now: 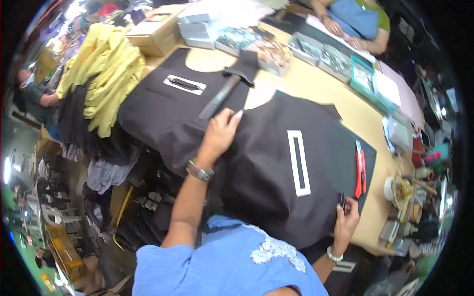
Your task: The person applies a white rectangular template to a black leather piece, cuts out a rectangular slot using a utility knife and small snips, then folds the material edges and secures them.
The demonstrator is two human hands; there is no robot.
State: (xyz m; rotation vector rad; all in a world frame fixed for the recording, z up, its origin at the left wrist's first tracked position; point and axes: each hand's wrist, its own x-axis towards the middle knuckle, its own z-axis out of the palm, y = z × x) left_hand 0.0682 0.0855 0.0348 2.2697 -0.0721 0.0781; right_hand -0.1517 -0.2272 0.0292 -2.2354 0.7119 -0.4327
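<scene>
A dark fabric piece (266,148) lies across the table in front of me, with a white rectangular frame patch (298,163) on it. My left hand (220,132) is closed in a pinch at its upper left edge. My right hand (347,217) is closed on a small black stick-like thing (341,198) by its lower right edge. Just above that hand, a red utility knife (360,172) lies on a dark green mat (369,153). Beyond my left hand, a hammer (222,96) rests on a second dark fabric piece (153,98) with a white patch (184,84).
Yellow garments (106,74) are heaped over dark ones at the left. Along the far side stand cardboard boxes (158,32), trays of small parts (335,61) and a teal tray (370,86). Across the table, a co-worker's hands (345,37) rest near papers. Tools and containers (410,197) crowd the right.
</scene>
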